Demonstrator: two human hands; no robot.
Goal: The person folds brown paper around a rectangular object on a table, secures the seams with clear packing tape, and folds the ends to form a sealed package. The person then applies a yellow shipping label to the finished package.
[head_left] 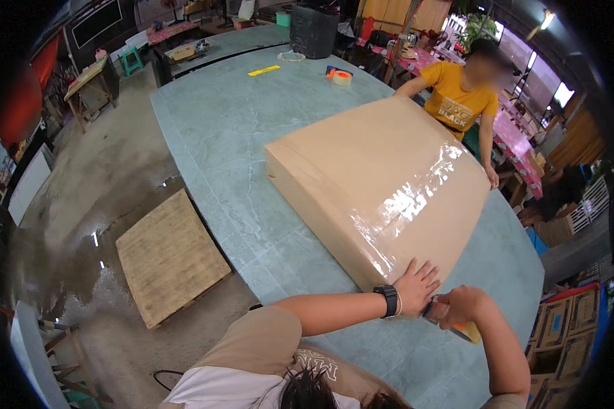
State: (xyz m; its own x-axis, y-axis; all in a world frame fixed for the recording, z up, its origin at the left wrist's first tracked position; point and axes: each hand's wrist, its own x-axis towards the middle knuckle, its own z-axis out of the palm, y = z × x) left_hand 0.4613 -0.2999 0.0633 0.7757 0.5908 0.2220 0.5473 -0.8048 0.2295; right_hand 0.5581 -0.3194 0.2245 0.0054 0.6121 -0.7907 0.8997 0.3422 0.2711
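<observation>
A large, flat carton (361, 163) wrapped in brown paper lies on the table, with a glossy strip of clear tape (416, 194) across its top. My left hand (416, 288) rests flat on the carton's near corner, fingers spread; a black watch is on that wrist. Beside it, at the near edge of the carton, my right hand (460, 305) is closed round a tape dispenser (469, 332). Only a dark end and a yellow part of the dispenser show; my fingers cover the rest. Across the table, a person in a yellow shirt (460, 95) has both hands at the carton's far side.
The grey-green table (211, 136) carries another tape roll (341, 78), a yellow strip (264, 70) and a black container (314, 31) at its far end. On the wet floor at left lies a wooden board (172, 258). Stacked cardboard boxes (565, 334) stand at the lower right.
</observation>
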